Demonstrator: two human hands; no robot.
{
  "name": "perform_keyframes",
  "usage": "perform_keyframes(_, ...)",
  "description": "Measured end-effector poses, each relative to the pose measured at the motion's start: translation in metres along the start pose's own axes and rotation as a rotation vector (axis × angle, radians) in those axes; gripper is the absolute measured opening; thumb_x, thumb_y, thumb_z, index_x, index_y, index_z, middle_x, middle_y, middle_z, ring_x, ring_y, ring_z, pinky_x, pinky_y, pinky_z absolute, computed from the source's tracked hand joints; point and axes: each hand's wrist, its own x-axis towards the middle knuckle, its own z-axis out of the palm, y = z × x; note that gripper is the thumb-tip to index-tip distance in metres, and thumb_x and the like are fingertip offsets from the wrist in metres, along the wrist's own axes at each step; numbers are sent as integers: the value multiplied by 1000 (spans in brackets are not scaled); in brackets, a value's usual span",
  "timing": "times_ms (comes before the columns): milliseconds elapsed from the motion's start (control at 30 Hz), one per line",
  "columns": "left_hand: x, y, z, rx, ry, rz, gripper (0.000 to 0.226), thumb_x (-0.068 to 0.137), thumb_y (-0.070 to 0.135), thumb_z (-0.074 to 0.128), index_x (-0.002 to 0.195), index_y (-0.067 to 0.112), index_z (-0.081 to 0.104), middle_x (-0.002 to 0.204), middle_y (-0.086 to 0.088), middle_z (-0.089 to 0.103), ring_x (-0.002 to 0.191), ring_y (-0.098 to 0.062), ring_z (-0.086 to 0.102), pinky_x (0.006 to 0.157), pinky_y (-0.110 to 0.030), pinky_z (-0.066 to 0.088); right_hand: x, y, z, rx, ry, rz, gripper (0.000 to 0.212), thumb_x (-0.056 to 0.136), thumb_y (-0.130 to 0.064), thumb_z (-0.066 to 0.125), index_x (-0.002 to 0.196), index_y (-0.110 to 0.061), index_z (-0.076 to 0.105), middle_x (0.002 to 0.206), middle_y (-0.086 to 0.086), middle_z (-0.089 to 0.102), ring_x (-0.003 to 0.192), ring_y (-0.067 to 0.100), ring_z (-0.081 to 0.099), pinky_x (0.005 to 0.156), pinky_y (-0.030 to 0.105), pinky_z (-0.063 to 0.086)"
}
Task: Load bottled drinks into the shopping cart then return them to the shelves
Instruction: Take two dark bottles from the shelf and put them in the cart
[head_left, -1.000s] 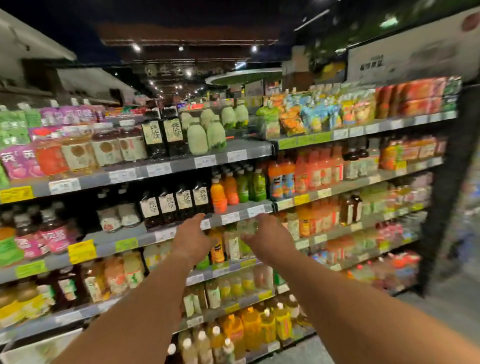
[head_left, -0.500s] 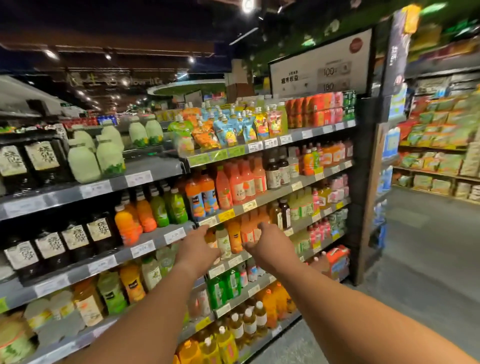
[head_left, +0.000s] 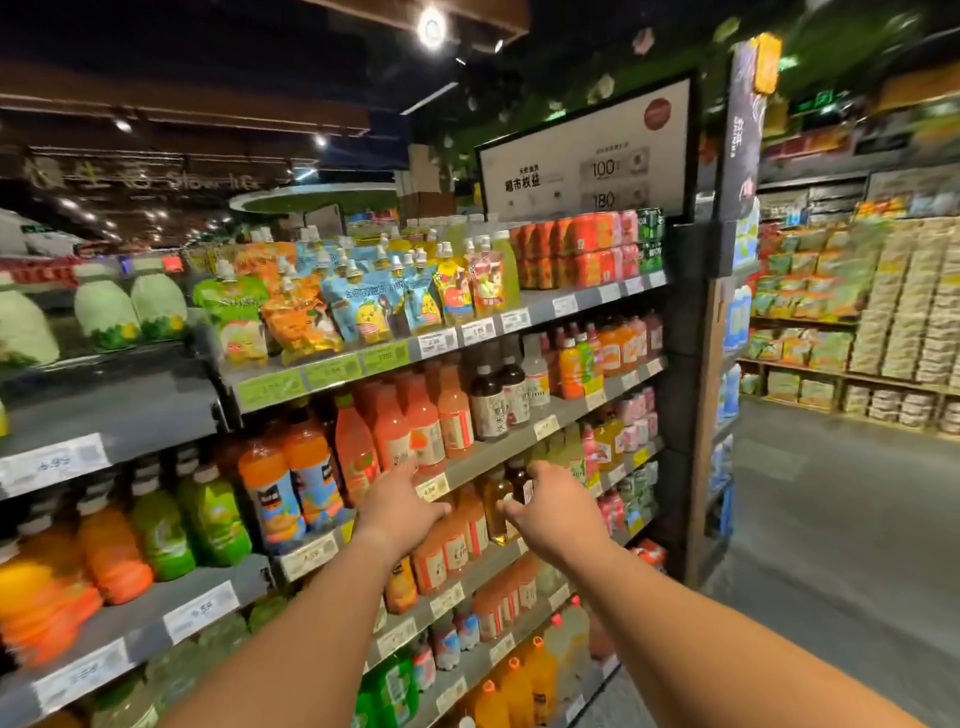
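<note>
forearms: both bare, reach up from the bottom edge toward the drinks shelving
left hand: palm down, fingers spread and loosely curled, nothing in it; fingertips at the shelf edge by a yellow price tag, just below the pink-orange juice bottles
right hand: open, fingers spread, nothing held; just in front of an amber bottle and a small dark bottle on the row below; contact cannot be told
hands gap: hands near each other, not touching
shelving unit: grey tiered shelves with price tags along the edges, running from lower left to an end post at right
nearer shelves, left: green bottles and orange bottles, blurred; orange bottles with blue labels just right of them
lowest rows: orange jugs and small red-capped bottles, partly hidden by the arms
mid shelf, farther: dark tea bottles, then small orange and pink bottles toward the end post
top shelf: spouted drink pouches, stacked red cans at right; pale green round bottles at left
sign: white board above the top shelf, digits 100 and 180 readable
far right: aisle floor, more shelves of packaged goods, blurred
shopping cart: out of view
</note>
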Motion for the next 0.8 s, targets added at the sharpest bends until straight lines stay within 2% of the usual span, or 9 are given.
perform_keyframes(333, 102, 50, 83, 78, -39, -4, 85, 75, 41, 81, 148, 21, 40, 146, -5, 48, 133, -25, 45, 109, -35, 38, 115, 70, -3, 25, -27, 27, 64, 84, -52, 65, 135, -18, 46, 132, 5, 53, 115, 27, 56, 91, 37, 48)
perform_keyframes(567, 169, 84, 127, 12, 50, -127, 87, 77, 40, 80, 150, 24, 36, 150, -1, 45, 135, -23, 44, 110, -35, 37, 216, 113, -12, 14, -96, -48, 59, 84, -50, 67, 128, -15, 49, 128, 8, 54, 115, 29, 56, 94, 39, 47)
perform_keyframes(700, 200, 103, 149, -60, 126, -183, 70, 77, 40, 80, 137, 19, 51, 136, 0, 58, 123, -21, 54, 96, -28, 40, 267, 126, -6, 11, -138, -94, 61, 84, -50, 65, 129, -14, 47, 130, 7, 54, 117, 27, 55, 94, 37, 46)
perform_keyframes(800, 226, 108, 159, -92, 148, -237, 62, 78, 45, 78, 128, 20, 54, 128, 1, 63, 114, -19, 58, 88, -26, 39, 297, 127, 7, 23, -177, -123, 63, 84, -50, 65, 132, -14, 45, 130, 6, 54, 118, 26, 55, 93, 36, 46)
